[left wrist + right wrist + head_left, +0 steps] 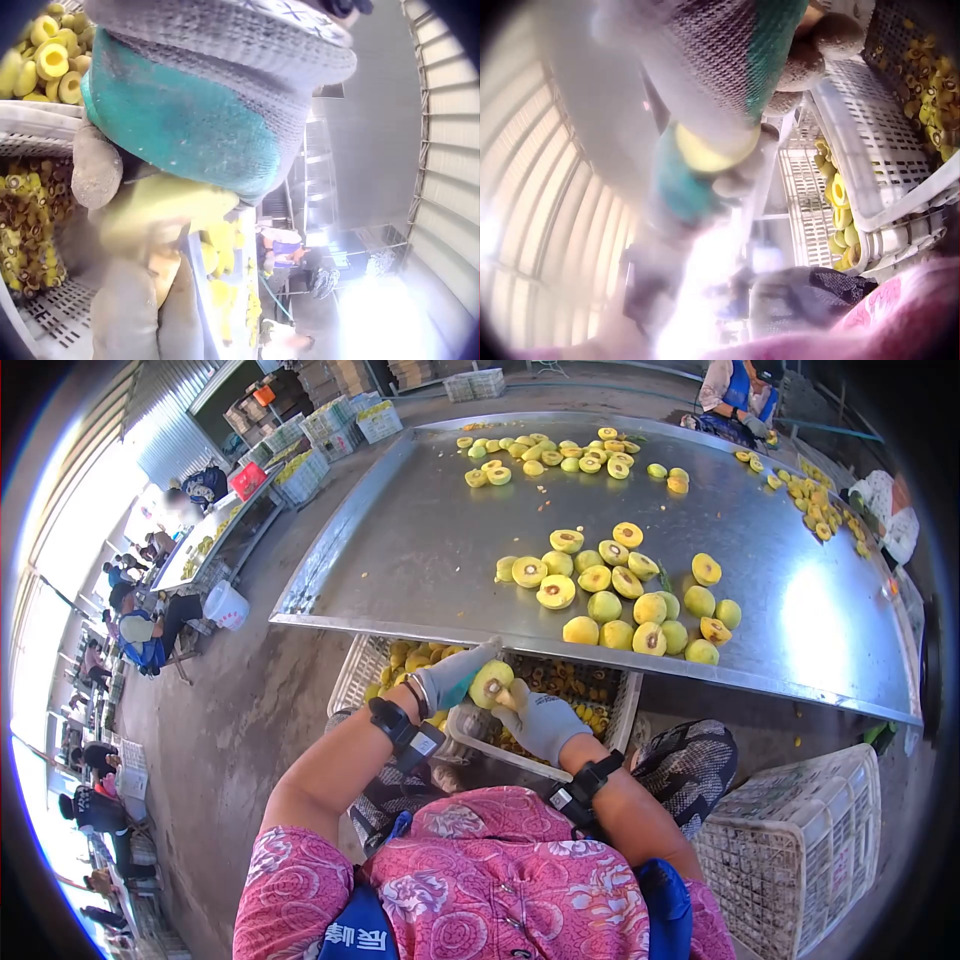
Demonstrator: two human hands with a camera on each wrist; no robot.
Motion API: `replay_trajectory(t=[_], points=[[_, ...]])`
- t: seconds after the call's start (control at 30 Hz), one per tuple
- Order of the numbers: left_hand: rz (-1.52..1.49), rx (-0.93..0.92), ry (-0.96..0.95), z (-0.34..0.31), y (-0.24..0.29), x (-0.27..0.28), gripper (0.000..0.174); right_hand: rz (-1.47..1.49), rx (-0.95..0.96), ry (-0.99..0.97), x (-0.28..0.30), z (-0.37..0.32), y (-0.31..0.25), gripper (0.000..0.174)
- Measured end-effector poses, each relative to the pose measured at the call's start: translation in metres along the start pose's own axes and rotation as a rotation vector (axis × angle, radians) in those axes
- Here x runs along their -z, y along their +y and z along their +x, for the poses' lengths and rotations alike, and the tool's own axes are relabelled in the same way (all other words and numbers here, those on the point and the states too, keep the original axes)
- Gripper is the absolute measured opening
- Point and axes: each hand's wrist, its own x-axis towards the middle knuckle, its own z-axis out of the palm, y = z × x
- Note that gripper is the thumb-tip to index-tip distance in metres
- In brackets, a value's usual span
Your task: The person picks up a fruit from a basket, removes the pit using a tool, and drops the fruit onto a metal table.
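Both hands wear grey gloves with green palms. My left hand [453, 678] grips a halved yellow-green fruit [490, 685] just in front of the metal table's near edge, its cut face turned up with a brown centre. The fingers of my right hand [545, 722] pinch at the right side of that fruit. In the left wrist view the fruit [161, 214] is blurred between the left glove and the right fingers; a small tool or piece there cannot be made out. The right wrist view shows the fruit [712, 150] partly behind the right glove.
The metal table [420, 575] holds groups of whole and halved fruit [556, 591]. Below its edge stand a crate of hollowed halves [54, 61] and a crate with pits and scraps [30, 232]. An upturned white crate [790, 850] is at the right. Other people sit around.
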Motion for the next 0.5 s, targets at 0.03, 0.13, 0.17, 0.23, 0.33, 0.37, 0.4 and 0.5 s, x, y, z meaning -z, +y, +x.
replay_trajectory(t=[0.03, 0.13, 0.17, 0.23, 0.33, 0.37, 0.4, 0.5], points=[[0.090, 0.019, 0.004, -0.003, 0.006, 0.002, 0.054, 0.033, -0.003, 0.018, -0.002, 0.000, -0.001, 0.048], [-0.039, -0.183, -0.149, -0.014, 0.003, 0.006, 0.056, 0.265, -0.004, 0.142, -0.001, 0.007, -0.001, 0.048], [-0.067, -0.324, -0.104, -0.012, -0.002, 0.002, 0.057, 0.365, 0.000, 0.194, -0.001, 0.011, -0.001, 0.048], [-0.134, -0.607, -0.004, 0.000, -0.022, -0.010, 0.059, 0.541, 0.032, 0.274, -0.006, 0.019, -0.005, 0.046], [-0.278, -0.831, 0.092, -0.001, -0.022, -0.033, 0.057, 0.804, 0.016, 0.254, -0.010, 0.028, -0.014, 0.041], [-0.265, -0.890, 0.146, 0.000, -0.020, -0.036, 0.054, 0.882, 0.012, 0.247, -0.014, 0.033, -0.016, 0.039], [-0.252, -0.949, 0.201, 0.002, -0.018, -0.039, 0.052, 0.959, 0.008, 0.239, -0.017, 0.036, -0.016, 0.037], [-0.273, -0.910, 0.372, 0.009, -0.016, -0.042, 0.042, 1.300, -0.104, 0.025, -0.010, 0.033, -0.024, 0.029]])
